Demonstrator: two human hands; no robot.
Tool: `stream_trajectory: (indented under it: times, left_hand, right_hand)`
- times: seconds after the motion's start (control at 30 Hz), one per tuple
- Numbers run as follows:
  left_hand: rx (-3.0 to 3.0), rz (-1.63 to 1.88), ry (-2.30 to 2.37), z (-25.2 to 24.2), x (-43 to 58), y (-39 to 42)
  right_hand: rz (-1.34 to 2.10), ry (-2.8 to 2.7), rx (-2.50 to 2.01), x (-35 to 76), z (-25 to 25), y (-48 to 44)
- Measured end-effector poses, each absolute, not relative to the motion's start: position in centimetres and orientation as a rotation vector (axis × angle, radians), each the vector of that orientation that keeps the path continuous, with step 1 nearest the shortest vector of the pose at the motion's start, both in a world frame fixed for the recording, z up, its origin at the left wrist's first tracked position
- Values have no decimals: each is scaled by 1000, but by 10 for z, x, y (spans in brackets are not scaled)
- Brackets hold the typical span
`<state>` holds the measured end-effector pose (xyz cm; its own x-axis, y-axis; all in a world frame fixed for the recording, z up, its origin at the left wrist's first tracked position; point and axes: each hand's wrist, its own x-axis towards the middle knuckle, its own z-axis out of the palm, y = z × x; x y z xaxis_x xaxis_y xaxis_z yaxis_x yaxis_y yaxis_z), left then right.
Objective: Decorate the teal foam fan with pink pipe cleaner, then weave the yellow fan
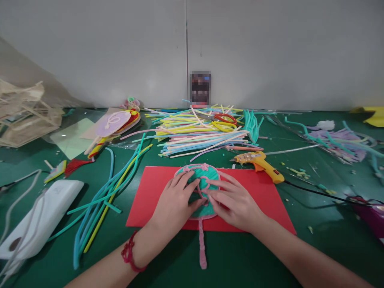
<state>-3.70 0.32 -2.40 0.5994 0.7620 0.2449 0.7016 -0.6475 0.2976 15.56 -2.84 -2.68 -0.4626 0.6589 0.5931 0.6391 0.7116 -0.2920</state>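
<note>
A round hand fan [213,173] with a teal pipe-cleaner face, a pink rim and a pink handle [202,244] lies flat, its handle towards me. Small pink knots sit along its top edge. On its face is a curved pink pipe cleaner [199,189]. My left hand [177,196] rests over the fan's left side, thumb and forefinger closed around the pink piece. From the right, my right hand [237,200] pinches at the same piece with its fingertips. The fingers partly hide it. Beneath the fan lies a red sheet [144,200].
A yellow glue gun [267,166] lies right, its cord trailing off. Behind are piled pipe cleaners [192,138] and scissors [225,122]. Loose pipe cleaners [102,200], a white power strip [45,216] and a purple fan [112,123] lie left. A phone [201,89] leans against the wall.
</note>
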Motion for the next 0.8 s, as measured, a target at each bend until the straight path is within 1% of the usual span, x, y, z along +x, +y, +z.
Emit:
stream_trajectory:
  times: [0.13,0.33,0.5,0.67,0.8]
  left_hand:
    - [2484,636,1212,-21,-40,11]
    - [2183,845,1395,-16,-46,26]
    - [2104,795,1580,-20,-51,35]
    - [2086,738,1482,-25,-51,39]
    - [1956,833,1369,-25,-51,42]
  right_hand:
    - [8,-2107,-1015,163,-26,-26]
    - [-119,-1938,-1194,174,-28,-19]
    - [-141,-1944,-1267,176,-31,-15]
    - [-57,-1955,-1303,175,-36,-15]
    - [11,-1930,-1331,176,-37,-14]
